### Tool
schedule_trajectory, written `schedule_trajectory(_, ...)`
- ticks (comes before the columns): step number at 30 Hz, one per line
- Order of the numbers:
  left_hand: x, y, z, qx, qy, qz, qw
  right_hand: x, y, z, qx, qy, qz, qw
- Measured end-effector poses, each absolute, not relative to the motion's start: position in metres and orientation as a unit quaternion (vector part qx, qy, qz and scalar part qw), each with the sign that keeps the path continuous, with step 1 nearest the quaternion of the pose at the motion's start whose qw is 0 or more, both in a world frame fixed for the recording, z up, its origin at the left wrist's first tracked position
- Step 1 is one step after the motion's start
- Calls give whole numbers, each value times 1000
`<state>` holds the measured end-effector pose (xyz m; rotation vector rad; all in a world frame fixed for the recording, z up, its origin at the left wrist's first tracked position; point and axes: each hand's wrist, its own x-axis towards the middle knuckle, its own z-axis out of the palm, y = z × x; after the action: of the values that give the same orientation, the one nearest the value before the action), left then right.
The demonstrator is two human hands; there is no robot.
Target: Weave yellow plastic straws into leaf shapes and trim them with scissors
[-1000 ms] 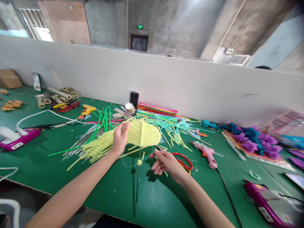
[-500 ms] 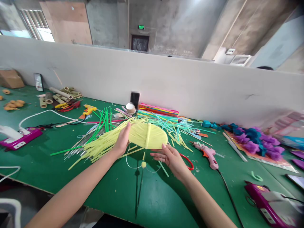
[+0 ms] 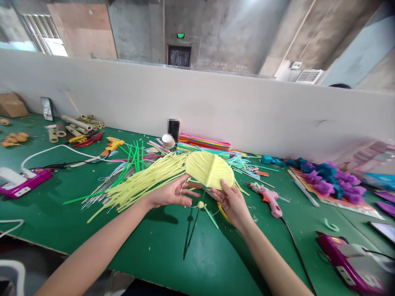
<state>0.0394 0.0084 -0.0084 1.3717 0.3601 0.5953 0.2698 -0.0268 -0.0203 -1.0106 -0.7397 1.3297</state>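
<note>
My right hand (image 3: 231,203) holds a pale yellow leaf-shaped piece (image 3: 210,169) of fuzzy chenille stems by its lower right edge, thumb on top. A raised rib runs across its middle. Below it, a small yellow ball (image 3: 201,204) hangs in the air on a thin white thread, with a thin dark rod or its shadow beneath; I cannot tell which. My left hand (image 3: 175,192) is just left of the ball, fingers apart and stretched out, with the thread (image 3: 183,186) passing by its fingers. A bundle of yellow chenille stems (image 3: 138,183) lies behind my left forearm.
A pink glue gun (image 3: 268,198) lies at right, its cord running forward. Two purple power strips (image 3: 29,181) flank the green table (image 3: 148,255). Purple and blue fuzzy pieces (image 3: 333,181) lie far right. Pliers, bamboo tubes (image 3: 80,123) and a yellow glue gun (image 3: 114,143) are at back left.
My left hand has let go of the leaf-shaped piece and moved down to the thread. The piece has shifted right and turned in my right hand. The ball has moved right and up.
</note>
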Motion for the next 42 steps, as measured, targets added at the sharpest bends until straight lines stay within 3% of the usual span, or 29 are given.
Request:
schedule_trajectory(7, 38, 13, -15, 617, 207, 289, 702, 272, -25, -23, -444, -322, 573, 609)
schedule_trajectory(16, 31, 27, -22, 530, 298, 357, 709, 274, -25, -24, -484, -365, 592, 531)
schedule_trajectory(19, 31, 28, -22, 532, 314, 377, 691, 277, -26, -26, -529, -424, 482, 555)
schedule_trajectory(22, 33, 25, -19, 563, 321, 377, 662, 281, -29, -17, -582, -530, 207, 581)
schedule_trajectory(24, 36, 22, -17, 585, 325, 369, 645, 280, -29, -2, -572, -610, 56, 545)
schedule_trajectory(26, 39, 20, -16, 600, 329, 364, 632, 274, -24, 16, -532, -695, -11, 484)
schedule_trajectory(30, 41, 20, -15, 625, 328, 367, 606, 249, 5, 38, -468, -796, -37, 382)
schedule_trajectory(36, 38, 20, -14, 648, 312, 376, 584, 219, 54, 32, -459, -843, -4, 281)
schedule_trajectory(42, 39, 21, -17, 666, 307, 385, 561, 218, 61, 25, -481, -834, -3, 269)
